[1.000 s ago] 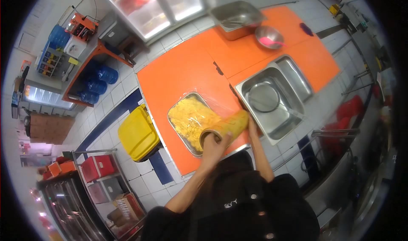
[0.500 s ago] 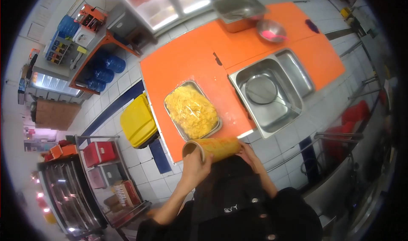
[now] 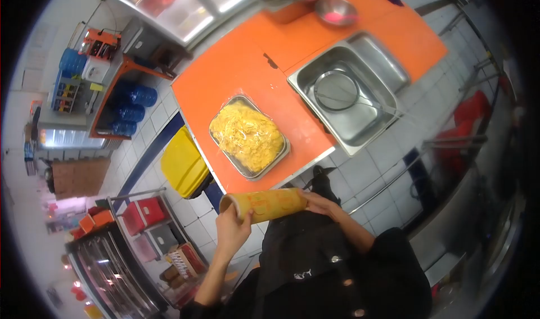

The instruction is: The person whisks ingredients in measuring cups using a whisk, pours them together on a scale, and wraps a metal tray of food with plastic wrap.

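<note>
A thick roll of cling film (image 3: 274, 204), yellowish with red print and a hollow core, lies across in front of my body. My left hand (image 3: 232, 229) grips its left end, thumb on the outside and fingers at the core opening. At the other end, my right hand (image 3: 318, 202) holds the roll's edge. Just beyond the roll, a metal tray (image 3: 286, 153) heaped with yellow shredded food (image 3: 247, 136) stands on the orange table (image 3: 222, 74). Shiny clear film lies over the food.
Right of the tray is a steel sink (image 3: 346, 144) with a round strainer (image 3: 336, 90) in it. A metal bowl (image 3: 351, 18) with something pink stands behind. On the floor to the left is a yellow bin (image 3: 183, 161); a shelf cart (image 3: 135, 197) stands nearer.
The roll has moved left and away from the table's front edge, with both hands still on it. My view has shifted, and a dark shoe now shows beside the table.
</note>
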The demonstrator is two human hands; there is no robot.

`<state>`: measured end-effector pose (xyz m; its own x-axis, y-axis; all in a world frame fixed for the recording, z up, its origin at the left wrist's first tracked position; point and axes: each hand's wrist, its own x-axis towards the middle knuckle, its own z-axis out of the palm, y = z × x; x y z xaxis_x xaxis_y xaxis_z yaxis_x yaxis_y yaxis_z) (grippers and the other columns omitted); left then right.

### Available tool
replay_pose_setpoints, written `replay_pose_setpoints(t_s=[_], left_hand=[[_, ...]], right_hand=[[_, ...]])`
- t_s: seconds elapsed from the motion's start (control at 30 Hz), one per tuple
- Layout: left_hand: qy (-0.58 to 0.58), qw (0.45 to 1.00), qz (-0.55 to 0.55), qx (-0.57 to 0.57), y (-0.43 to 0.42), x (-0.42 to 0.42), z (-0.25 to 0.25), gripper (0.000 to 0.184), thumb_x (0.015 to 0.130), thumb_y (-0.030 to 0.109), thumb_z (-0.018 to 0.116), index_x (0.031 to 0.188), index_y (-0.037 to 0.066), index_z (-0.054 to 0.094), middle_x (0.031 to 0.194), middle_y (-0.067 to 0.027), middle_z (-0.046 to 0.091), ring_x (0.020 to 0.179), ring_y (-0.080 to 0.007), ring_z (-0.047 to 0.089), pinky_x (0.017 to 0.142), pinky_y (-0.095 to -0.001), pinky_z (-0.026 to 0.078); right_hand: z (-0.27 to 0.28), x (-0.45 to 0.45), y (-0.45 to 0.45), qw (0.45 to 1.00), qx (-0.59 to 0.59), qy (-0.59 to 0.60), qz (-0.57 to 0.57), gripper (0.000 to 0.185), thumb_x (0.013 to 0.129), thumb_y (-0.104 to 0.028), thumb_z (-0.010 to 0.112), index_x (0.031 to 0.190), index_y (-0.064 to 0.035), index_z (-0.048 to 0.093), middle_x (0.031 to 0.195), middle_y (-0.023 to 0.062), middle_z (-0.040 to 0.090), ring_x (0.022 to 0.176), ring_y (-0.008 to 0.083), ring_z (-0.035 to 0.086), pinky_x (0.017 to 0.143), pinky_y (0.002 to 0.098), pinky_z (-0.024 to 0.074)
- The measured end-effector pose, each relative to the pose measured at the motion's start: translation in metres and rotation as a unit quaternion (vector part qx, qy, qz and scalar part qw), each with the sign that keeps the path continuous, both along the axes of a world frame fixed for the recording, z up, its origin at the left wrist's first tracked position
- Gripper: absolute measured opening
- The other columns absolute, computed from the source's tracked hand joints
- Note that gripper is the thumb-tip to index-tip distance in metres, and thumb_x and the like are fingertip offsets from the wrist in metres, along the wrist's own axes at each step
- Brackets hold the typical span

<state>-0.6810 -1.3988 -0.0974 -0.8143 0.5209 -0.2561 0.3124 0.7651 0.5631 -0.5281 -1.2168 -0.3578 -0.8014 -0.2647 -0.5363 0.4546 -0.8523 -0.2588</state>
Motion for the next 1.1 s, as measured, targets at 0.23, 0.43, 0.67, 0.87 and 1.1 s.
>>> replay_pose_setpoints(t_s=[0.23, 0.43, 0.67, 0.87, 1.1], left_hand=[[-0.106, 0.991, 0.059, 0.055, -0.079, -0.041, -0.014, 0.026, 0.084, 0.015, 0.071, 0.102, -0.003, 0.065, 0.080, -0.0220, 0.067, 0.073, -0.0377, 0.067, 0.065, -0.0398, 0.052], [0.025, 0.980, -0.173, -0.091, -0.094, -0.090, 0.013, 0.031, 0.080, 0.023, 0.074, 0.092, -0.003, 0.063, 0.072, -0.0214, 0.065, 0.066, -0.0374, 0.064, 0.062, -0.0419, 0.049], [0.171, 0.982, -0.069, -0.043, -0.095, -0.156, -0.009, 0.034, 0.079, 0.029, 0.073, 0.079, -0.002, 0.058, 0.065, -0.0217, 0.063, 0.062, -0.0406, 0.063, 0.059, -0.0454, 0.050], [0.281, 0.944, -0.148, -0.093, -0.057, -0.168, -0.009, 0.032, 0.081, 0.029, 0.070, 0.081, -0.001, 0.058, 0.062, -0.0225, 0.063, 0.059, -0.0382, 0.065, 0.056, -0.0472, 0.051], [0.253, 0.947, -0.175, -0.092, -0.079, -0.101, -0.007, 0.024, 0.081, 0.021, 0.069, 0.086, 0.003, 0.054, 0.070, -0.0150, 0.065, 0.068, -0.0290, 0.066, 0.073, -0.0408, 0.053]], right_hand=[[-0.032, -0.009, -0.085, 0.998, 0.038, 0.054, 0.005, 0.059, 0.101, -0.038, 0.051, 0.145, -0.0012, 0.038, 0.143, 0.0089, 0.047, 0.131, 0.0203, 0.046, 0.110, 0.0381, 0.0358], [-0.005, -0.055, -0.131, 0.991, -0.114, 0.053, -0.037, 0.061, 0.101, -0.040, 0.048, 0.145, 0.0000, 0.036, 0.143, 0.0108, 0.047, 0.133, 0.0230, 0.044, 0.112, 0.0397, 0.0330], [0.015, -0.091, -0.177, 0.993, 0.100, 0.051, -0.047, 0.062, 0.100, -0.042, 0.052, 0.145, -0.0035, 0.036, 0.142, 0.0138, 0.046, 0.129, 0.0251, 0.045, 0.110, 0.0417, 0.0364], [0.001, -0.155, -0.204, 0.899, 0.416, 0.020, 0.136, 0.045, 0.090, -0.043, 0.065, 0.108, -0.0020, 0.067, 0.097, 0.0150, 0.069, 0.100, 0.0239, 0.065, 0.086, 0.0360, 0.0510], [0.180, -0.150, -0.138, 0.716, 0.683, 0.025, -0.143, 0.028, 0.088, -0.027, 0.064, 0.101, -0.0020, 0.066, 0.083, 0.0179, 0.067, 0.076, 0.0318, 0.067, 0.067, 0.0416, 0.0521]])
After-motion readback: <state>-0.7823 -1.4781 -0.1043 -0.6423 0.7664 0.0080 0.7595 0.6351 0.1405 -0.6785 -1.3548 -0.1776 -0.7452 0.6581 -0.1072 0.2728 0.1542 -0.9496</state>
